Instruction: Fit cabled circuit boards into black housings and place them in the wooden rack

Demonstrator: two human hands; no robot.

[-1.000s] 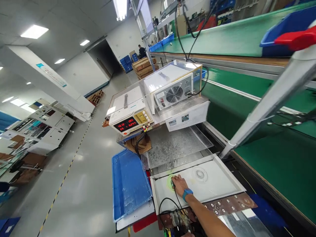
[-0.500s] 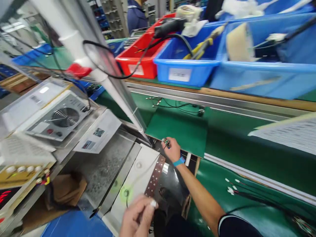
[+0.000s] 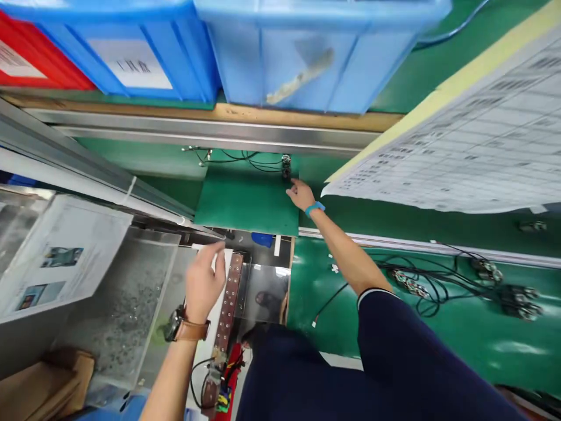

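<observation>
My right hand (image 3: 301, 194), with a blue wristband, hovers over the green board (image 3: 249, 202) under the shelf. Its thumb and index finger are apart, and nothing shows between them. Just beyond its fingertips are small dark cylindrical parts (image 3: 286, 166) with metallic ends, joined to thin black cables (image 3: 254, 161) with white connectors. My left hand (image 3: 204, 283), wearing a watch on a brown strap, is raised over the white surface beside a brown perforated strip (image 3: 231, 295). Its thumb stands away from the bent fingers, with no held object visible.
Blue bins (image 3: 302, 58) and a red bin (image 3: 35, 58) line the shelf above. A printed sheet (image 3: 464, 134) hangs at right. More cabled parts (image 3: 519, 301) lie on the green mat (image 3: 438, 345). A metal post and a picture sheet (image 3: 65, 251) stand at left.
The view has swung right and down. My right hand has let go of the wired part it held and is now by the parts on the board. The small white piece is gone from my left fingers.
</observation>
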